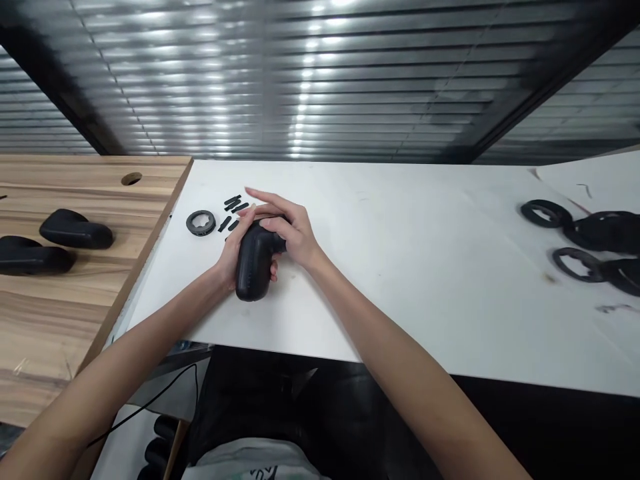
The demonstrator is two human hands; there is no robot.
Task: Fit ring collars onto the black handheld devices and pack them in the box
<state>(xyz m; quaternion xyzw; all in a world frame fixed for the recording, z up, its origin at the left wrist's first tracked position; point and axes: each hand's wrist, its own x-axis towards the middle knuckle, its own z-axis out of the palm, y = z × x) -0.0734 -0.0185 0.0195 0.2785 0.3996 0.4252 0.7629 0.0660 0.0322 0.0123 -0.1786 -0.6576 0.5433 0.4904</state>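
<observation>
- We're holding one bent black piece point(253, 270) just left of the frame's centre, between both hands, above the white tabletop point(380, 267).
- Our left hand point(235, 250) is wrapping its left side; fingertips are showing past its right side, below the narrower end.
- Our right hand point(299, 237) is clamping the upper right end, thumb lying across the top, index finger extending toward upper left.
- Hands are overlapping in view above the piece; whether they're touching each other, we can't tell.
- Thick end is hanging toward the bottom of the frame, past the palms. We can't tell if it's touching the table.
- Left of centre, a dark ring point(191, 224) is lying flat near the left hand, small black strips point(225, 224) scattering between ring and fingers.
- Left edge: two black padded pieces point(75, 230) are sitting on a wood-grain board point(50, 320), a round hole point(131, 179) showing near its far edge.
- Right edge: two black rings point(527, 210) are lying beside darker parts point(603, 231), partly cut off.
- Bottom left: a brown-edged box point(176, 448) is holding dark rounded pieces point(165, 427); a thin black cable point(145, 403) is running above.
- Bottom edge: dark lettering is showing on our light shirt point(240, 460), too cropped for us to read.
</observation>
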